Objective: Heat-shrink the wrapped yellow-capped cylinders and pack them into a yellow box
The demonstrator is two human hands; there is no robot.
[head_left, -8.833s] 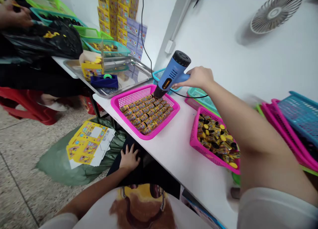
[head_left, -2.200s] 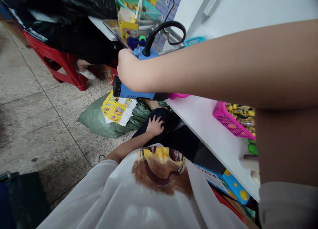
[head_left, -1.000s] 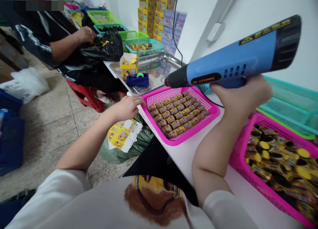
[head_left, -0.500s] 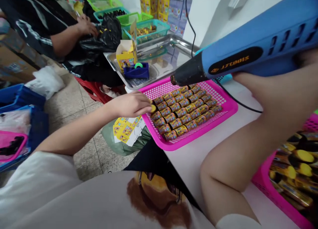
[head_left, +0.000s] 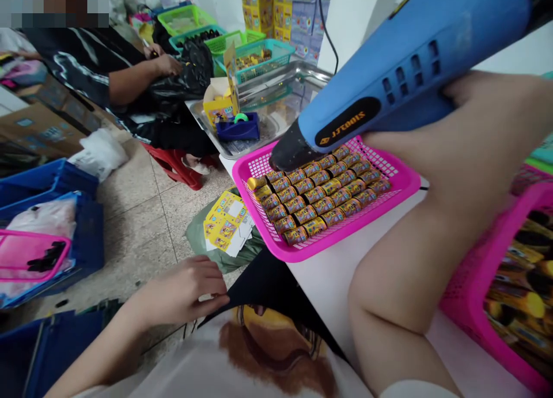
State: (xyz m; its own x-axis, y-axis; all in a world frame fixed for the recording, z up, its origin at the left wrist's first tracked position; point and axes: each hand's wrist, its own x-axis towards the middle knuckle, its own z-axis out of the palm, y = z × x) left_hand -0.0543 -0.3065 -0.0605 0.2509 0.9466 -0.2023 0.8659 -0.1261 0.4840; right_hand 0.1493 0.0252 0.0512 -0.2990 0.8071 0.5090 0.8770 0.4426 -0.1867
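Observation:
My right hand [head_left: 449, 133] grips a blue heat gun [head_left: 384, 93], its black nozzle slanting down to the left. The nozzle tip is over the back left part of a pink basket [head_left: 298, 253]. Inside the basket, small cylinders [head_left: 322, 192] with yellow and brown printed wraps lie side by side in rows. One yellow-ended cylinder [head_left: 256, 183] lies at the left end, near the nozzle. My left hand [head_left: 192, 288] hovers before my body, away from the basket. Its fingers are loosely bent, with a gap to the thumb and nothing visible in them.
A metal tray [head_left: 276, 118] holds a yellow box [head_left: 219, 105] and a blue tape dispenser [head_left: 237, 127]. Another pink basket [head_left: 469, 306] with similar cylinders stands on my right. Flat yellow printed cards [head_left: 228, 219] lie on a green bag. A co-worker's hand [head_left: 168, 65] is at a black bag.
My left hand has let go of a yellow-ended cylinder at the basket's left side and drawn back toward my body. The heat gun has moved left and down, closer to the cylinders.

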